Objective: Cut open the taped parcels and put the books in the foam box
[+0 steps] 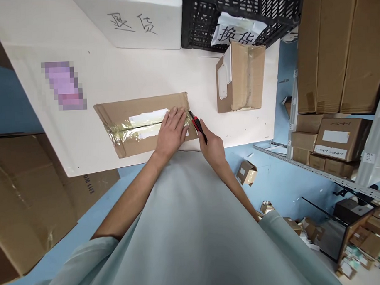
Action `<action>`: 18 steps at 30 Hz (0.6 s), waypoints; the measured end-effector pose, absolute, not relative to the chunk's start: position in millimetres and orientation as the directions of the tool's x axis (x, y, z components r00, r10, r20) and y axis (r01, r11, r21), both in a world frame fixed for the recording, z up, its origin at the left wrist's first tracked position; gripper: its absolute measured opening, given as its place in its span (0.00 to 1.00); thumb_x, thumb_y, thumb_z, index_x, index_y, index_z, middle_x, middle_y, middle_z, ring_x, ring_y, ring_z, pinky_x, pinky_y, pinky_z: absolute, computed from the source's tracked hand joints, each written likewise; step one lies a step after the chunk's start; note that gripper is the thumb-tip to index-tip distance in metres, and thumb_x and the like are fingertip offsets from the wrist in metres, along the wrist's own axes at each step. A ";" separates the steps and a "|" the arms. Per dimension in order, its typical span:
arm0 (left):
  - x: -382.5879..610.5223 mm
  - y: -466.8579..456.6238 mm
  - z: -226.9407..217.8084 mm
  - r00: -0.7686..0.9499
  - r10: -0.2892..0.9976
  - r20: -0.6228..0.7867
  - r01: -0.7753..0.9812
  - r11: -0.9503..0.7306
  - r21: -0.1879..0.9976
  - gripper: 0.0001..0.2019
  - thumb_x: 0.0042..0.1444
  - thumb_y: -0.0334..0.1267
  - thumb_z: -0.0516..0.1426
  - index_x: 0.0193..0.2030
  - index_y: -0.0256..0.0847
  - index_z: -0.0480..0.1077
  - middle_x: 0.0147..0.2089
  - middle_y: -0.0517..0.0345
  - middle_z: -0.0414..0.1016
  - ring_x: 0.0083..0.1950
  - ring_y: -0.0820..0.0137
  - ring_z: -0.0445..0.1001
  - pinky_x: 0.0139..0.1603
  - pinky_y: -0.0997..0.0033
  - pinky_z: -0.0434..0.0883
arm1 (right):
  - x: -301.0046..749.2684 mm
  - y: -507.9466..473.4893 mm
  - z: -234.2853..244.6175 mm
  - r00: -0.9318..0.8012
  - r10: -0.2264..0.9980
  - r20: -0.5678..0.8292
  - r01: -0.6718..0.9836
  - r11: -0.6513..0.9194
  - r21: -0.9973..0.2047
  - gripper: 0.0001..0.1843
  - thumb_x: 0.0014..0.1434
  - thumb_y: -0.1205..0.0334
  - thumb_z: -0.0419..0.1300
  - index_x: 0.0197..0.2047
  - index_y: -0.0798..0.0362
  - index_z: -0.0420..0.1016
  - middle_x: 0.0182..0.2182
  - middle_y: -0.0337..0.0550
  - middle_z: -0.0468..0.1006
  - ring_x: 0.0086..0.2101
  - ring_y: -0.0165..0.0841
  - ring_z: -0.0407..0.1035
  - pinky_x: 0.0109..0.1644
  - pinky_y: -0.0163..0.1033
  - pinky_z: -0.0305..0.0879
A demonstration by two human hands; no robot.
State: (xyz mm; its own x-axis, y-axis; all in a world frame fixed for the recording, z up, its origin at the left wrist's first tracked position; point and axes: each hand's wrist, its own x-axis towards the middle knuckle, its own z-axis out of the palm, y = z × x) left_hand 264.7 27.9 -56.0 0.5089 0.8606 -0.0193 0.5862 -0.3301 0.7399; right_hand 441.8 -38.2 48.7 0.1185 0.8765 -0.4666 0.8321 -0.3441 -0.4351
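Flat cardboard box [129,109]: lies on the white surface [113,74], close to its near edge and straight in front of the person.
Long axis: runs left to right, with the right end a little farther from the person.
Tape seam [127,130]: a clear, shiny strip along that long axis, crossing a white label.
Left hand [172,132]: grip open, palm and fingers pressed flat on the box's right half, fingertips touching the seam near its right end.
Right hand [213,150]: grip closed around a red and black utility knife [197,126], just off the box's right end.
Knife to seam: the tip points away from the person, at the seam's right end, just beside the left fingertips. The rest of the seam stretches away to the left of it.
Nearer hand: the right one holds the knife, and the left rests on the box.
Farther back: a small upright box [243,76], well apart.
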 end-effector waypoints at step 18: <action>267.9 26.9 -67.1 0.491 0.871 -0.007 0.539 -0.298 0.788 0.31 0.83 0.53 0.44 0.84 0.44 0.64 0.85 0.43 0.65 0.91 0.51 0.54 0.92 0.32 0.46 | 392.2 4.0 79.2 0.197 0.751 -0.630 0.962 -0.272 -0.024 0.40 0.83 0.67 0.46 0.91 0.52 0.38 0.54 0.63 0.85 0.51 0.46 0.84 0.55 0.49 0.80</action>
State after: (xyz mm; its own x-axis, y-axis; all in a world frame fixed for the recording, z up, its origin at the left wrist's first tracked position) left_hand 267.9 26.9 -67.1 0.4914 0.8709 -0.0065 0.5385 -0.2979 0.7882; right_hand 392.2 4.0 79.2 0.1969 0.7512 -0.6300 0.9619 -0.2724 -0.0242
